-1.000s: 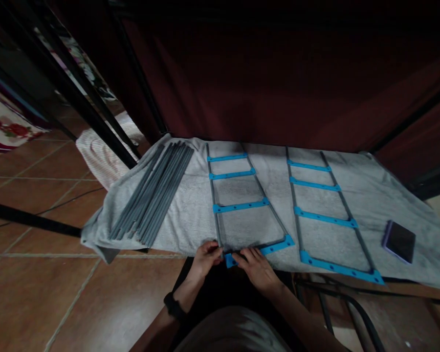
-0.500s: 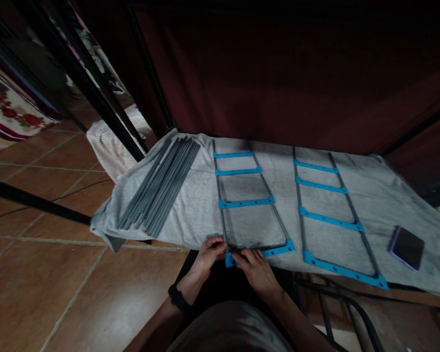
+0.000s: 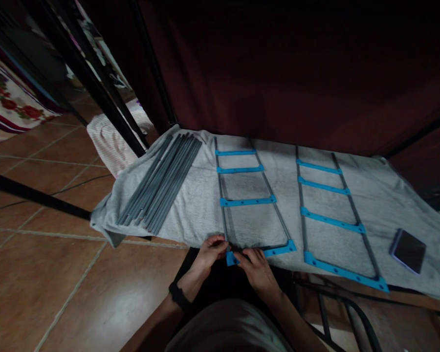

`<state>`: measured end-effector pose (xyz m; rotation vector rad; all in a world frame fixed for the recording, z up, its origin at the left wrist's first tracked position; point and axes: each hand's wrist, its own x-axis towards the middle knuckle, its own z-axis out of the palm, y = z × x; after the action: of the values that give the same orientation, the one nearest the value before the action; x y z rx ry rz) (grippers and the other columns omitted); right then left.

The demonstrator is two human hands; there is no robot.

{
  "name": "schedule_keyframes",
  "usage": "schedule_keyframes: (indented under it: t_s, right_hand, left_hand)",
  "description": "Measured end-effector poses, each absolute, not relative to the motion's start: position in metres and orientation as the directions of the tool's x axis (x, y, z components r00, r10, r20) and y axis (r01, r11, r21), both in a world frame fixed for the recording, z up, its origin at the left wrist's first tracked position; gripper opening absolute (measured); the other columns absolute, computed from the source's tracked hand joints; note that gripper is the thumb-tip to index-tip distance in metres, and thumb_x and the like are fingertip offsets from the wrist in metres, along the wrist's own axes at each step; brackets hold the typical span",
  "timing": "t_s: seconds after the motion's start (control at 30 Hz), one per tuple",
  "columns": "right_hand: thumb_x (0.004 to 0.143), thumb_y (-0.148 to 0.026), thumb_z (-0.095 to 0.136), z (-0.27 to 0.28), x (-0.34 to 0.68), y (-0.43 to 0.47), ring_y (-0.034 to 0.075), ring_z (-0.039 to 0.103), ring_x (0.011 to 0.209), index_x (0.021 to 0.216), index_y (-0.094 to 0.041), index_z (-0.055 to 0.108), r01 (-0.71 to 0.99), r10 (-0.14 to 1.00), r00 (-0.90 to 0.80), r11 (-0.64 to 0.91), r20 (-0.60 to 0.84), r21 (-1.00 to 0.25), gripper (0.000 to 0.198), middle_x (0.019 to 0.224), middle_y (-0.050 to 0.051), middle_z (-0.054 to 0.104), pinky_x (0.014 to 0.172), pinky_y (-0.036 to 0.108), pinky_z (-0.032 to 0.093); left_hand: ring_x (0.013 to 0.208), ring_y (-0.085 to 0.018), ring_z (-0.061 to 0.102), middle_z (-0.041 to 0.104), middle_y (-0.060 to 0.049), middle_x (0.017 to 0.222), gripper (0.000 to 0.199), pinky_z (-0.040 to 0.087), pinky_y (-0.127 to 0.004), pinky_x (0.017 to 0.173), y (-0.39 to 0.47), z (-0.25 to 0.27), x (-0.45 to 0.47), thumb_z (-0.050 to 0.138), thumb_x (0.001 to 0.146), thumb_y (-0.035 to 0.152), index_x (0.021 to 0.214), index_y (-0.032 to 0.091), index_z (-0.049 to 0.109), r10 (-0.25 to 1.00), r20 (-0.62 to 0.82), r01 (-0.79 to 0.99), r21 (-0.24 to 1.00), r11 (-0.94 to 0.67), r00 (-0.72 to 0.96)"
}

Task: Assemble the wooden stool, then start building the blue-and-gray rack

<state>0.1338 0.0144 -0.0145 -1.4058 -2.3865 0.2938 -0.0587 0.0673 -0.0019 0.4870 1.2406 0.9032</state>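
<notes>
A ladder-shaped frame of grey rods and blue plastic crossbars lies before me on the grey cloth. At its near left corner, my left hand pinches the lower end of the left grey rod. My right hand grips the nearest blue crossbar close to that same corner, thumb toward the rod end. The fingers partly cover the joint, so how deep the rod sits is hidden. Farther up, more blue crossbars span the two rods. A second similar frame lies to the right.
A bundle of grey rods lies at the left on the grey cloth. A phone rests at the right. Black metal poles stand at the left, and a dark red panel rises behind.
Both hands keep the same hold at the corner. The view has shifted slightly; no clear movement of the frame on the cloth shows.
</notes>
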Motion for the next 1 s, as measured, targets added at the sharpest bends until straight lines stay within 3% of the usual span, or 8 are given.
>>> schedule_keyframes:
  t_s: [0.47, 0.6, 0.7, 0.77, 0.83, 0.9, 0.97, 1.0]
  right_hand:
    - [0.093, -0.017, 0.058, -0.018, 0.133, 0.015, 0.021, 0.059, 0.101, 0.127, -0.029, 0.062, 0.777, 0.889, -0.409, 0.458, 0.208, -0.433, 0.036, 0.110, 0.006, 0.064, 0.091, 0.037, 0.049]
    - [0.095, -0.018, 0.055, -0.023, 0.133, 0.014, 0.022, 0.056, 0.108, 0.122, -0.025, 0.063, 0.769, 0.881, -0.383, 0.470, 0.276, -0.434, 0.029, 0.115, 0.008, 0.064, 0.096, 0.040, 0.048]
    - [0.097, -0.023, 0.052, -0.023, 0.132, 0.006, 0.025, 0.052, 0.117, 0.119, -0.023, 0.063, 0.787, 0.890, -0.293, 0.432, 0.349, -0.440, 0.024, 0.121, 0.011, 0.062, 0.102, 0.047, 0.044]
    - [0.098, -0.027, 0.051, -0.021, 0.130, -0.006, 0.027, 0.053, 0.115, 0.113, -0.022, 0.064, 0.787, 0.925, -0.169, 0.334, 0.339, -0.518, 0.021, 0.117, 0.012, 0.062, 0.099, 0.049, 0.043]
    - [0.098, -0.032, 0.050, -0.020, 0.128, -0.018, 0.026, 0.056, 0.106, 0.103, -0.022, 0.065, 0.716, 0.970, -0.048, 0.199, 0.237, -0.669, 0.019, 0.107, 0.011, 0.064, 0.095, 0.048, 0.044]
    - [0.095, -0.042, 0.052, -0.021, 0.125, -0.027, 0.024, 0.059, 0.094, 0.091, -0.022, 0.064, 0.536, 0.998, 0.062, -0.020, 0.016, -0.844, 0.023, 0.095, 0.008, 0.065, 0.087, 0.043, 0.047]
    - [0.089, -0.054, 0.058, -0.024, 0.122, -0.030, 0.022, 0.062, 0.083, 0.088, -0.022, 0.064, 0.204, 0.946, 0.119, -0.322, -0.303, -0.925, 0.033, 0.088, 0.006, 0.066, 0.076, 0.037, 0.050]
    - [0.085, -0.059, 0.060, -0.026, 0.121, -0.029, 0.022, 0.063, 0.080, 0.091, -0.022, 0.065, 0.006, 0.887, 0.087, -0.455, -0.453, -0.890, 0.038, 0.089, 0.006, 0.067, 0.072, 0.036, 0.051]
  left_hand:
    - [0.069, -0.017, 0.067, 0.070, -0.004, 0.075, 0.042, 0.054, -0.030, 0.069, 0.070, -0.001, -0.059, 0.087, 0.056, 0.034, 0.086, 0.017, 0.063, 0.767, -0.626, -0.308, 0.709, 0.634, 0.137]
    - [0.073, -0.019, 0.069, 0.071, -0.004, 0.076, 0.044, 0.054, -0.031, 0.068, 0.068, -0.002, -0.058, 0.086, 0.058, 0.034, 0.090, 0.019, 0.059, 0.754, -0.645, -0.314, 0.695, 0.646, 0.125]
    - [0.074, -0.019, 0.069, 0.071, -0.003, 0.077, 0.045, 0.054, -0.030, 0.068, 0.068, -0.003, -0.057, 0.088, 0.057, 0.033, 0.089, 0.019, 0.059, 0.763, -0.634, -0.347, 0.692, 0.632, 0.127]
    - [0.072, -0.019, 0.069, 0.070, -0.003, 0.076, 0.044, 0.054, -0.029, 0.066, 0.069, -0.004, -0.056, 0.089, 0.056, 0.032, 0.085, 0.018, 0.059, 0.760, -0.637, -0.348, 0.688, 0.636, 0.128]
    - [0.072, -0.020, 0.069, 0.069, -0.002, 0.074, 0.044, 0.053, -0.029, 0.063, 0.070, -0.006, -0.055, 0.090, 0.054, 0.031, 0.084, 0.018, 0.059, 0.748, -0.654, -0.351, 0.677, 0.647, 0.118]
    - [0.072, -0.021, 0.070, 0.069, -0.003, 0.073, 0.046, 0.054, -0.030, 0.064, 0.071, -0.008, -0.055, 0.090, 0.053, 0.030, 0.085, 0.018, 0.058, 0.738, -0.665, -0.358, 0.666, 0.655, 0.114]
    - [0.073, -0.021, 0.071, 0.070, -0.004, 0.073, 0.046, 0.054, -0.031, 0.067, 0.071, -0.007, -0.055, 0.090, 0.054, 0.031, 0.085, 0.018, 0.058, 0.741, -0.661, -0.358, 0.668, 0.652, 0.119]
    - [0.073, -0.021, 0.071, 0.071, -0.005, 0.074, 0.046, 0.054, -0.031, 0.068, 0.070, -0.006, -0.055, 0.090, 0.055, 0.032, 0.086, 0.018, 0.058, 0.745, -0.655, -0.354, 0.673, 0.650, 0.125]
